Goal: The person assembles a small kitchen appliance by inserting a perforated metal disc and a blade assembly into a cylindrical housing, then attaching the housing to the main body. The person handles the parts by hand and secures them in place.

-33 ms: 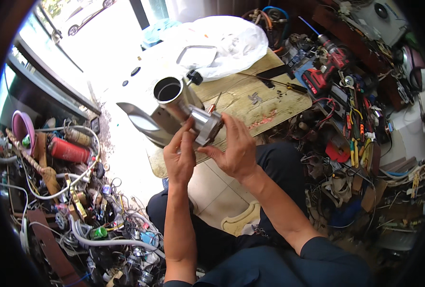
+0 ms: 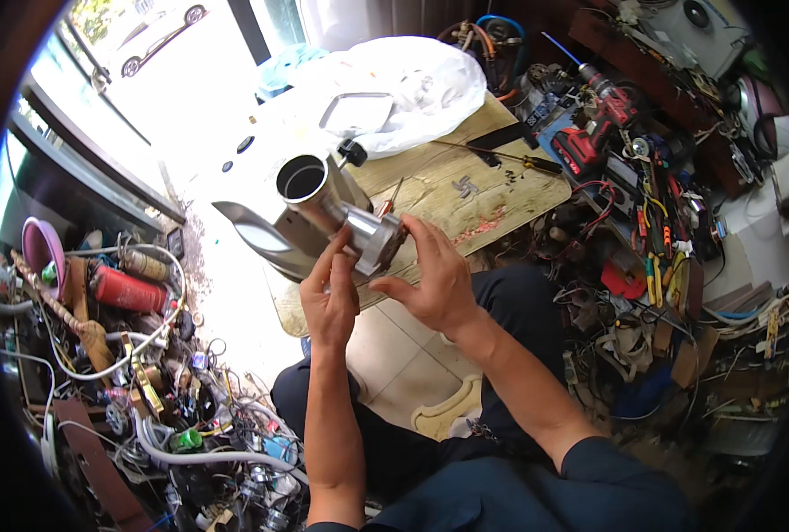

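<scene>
A shiny metal meat grinder (image 2: 350, 223) stands at the near part of the board-topped table, its round feed tube pointing up and its barrel angled toward me. My left hand (image 2: 330, 301) has its fingers against the underside and left of the barrel. At the barrel's front end is a thick ring (image 2: 380, 248); my right hand (image 2: 439, 277) curves round it, fingertips on its right edge and thumb below. A black knob (image 2: 352, 152) sticks up behind the feed tube. On the board lies a cross-shaped metal blade (image 2: 465, 186), near pinkish-red crumbs (image 2: 478, 227).
Across the table's back spreads a white plastic bag (image 2: 439, 80) with a tray (image 2: 356, 113). Screwdrivers (image 2: 536, 163) lie at the right edge. Beyond are a red cordless drill (image 2: 594, 133) and piled tools. Left are a red cylinder (image 2: 128, 288), hoses and heaped parts.
The whole view has shifted slightly. The grinder sits a little lower and further left in the picture, with both hands still at its barrel and ring.
</scene>
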`<action>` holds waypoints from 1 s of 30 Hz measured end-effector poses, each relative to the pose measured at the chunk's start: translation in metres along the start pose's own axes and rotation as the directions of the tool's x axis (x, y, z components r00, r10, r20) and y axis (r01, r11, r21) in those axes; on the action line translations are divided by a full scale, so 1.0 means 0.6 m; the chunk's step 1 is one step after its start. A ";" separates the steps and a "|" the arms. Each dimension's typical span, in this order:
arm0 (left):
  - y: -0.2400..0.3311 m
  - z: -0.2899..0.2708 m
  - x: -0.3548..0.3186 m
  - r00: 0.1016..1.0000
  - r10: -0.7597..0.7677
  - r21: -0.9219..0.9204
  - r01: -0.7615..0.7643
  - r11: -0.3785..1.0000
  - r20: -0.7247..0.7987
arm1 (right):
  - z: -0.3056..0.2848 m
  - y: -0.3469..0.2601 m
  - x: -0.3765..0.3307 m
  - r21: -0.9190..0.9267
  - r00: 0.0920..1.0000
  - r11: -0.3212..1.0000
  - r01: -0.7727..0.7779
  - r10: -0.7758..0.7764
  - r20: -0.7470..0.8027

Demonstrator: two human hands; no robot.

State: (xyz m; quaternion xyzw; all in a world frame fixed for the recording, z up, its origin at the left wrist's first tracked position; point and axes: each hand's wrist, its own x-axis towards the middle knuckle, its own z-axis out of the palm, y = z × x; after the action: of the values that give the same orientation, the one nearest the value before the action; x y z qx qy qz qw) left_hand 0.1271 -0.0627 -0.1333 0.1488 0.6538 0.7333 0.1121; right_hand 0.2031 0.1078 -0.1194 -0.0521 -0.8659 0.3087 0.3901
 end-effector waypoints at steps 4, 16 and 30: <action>-0.005 0.008 -0.014 0.993 0.119 0.072 -0.118 0.990 -0.004 | -0.041 0.123 0.050 -0.112 0.848 0.888 -0.446 0.459 0.263; -0.008 -0.005 -0.030 0.967 0.220 0.139 -0.203 0.969 -0.125 | -0.043 0.305 0.151 -0.570 0.627 0.662 -0.487 0.719 0.299; -0.005 -0.028 -0.031 0.986 0.117 0.021 -0.115 0.993 -0.123 | -0.025 0.263 0.154 -0.603 0.653 0.657 -0.452 0.704 0.278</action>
State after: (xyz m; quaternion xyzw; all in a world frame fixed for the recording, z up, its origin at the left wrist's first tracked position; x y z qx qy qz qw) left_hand 0.1379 -0.0847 -0.1393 0.1416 0.6550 0.7418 0.0275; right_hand 0.1260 0.2729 -0.1431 -0.3509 -0.9156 0.1963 0.0069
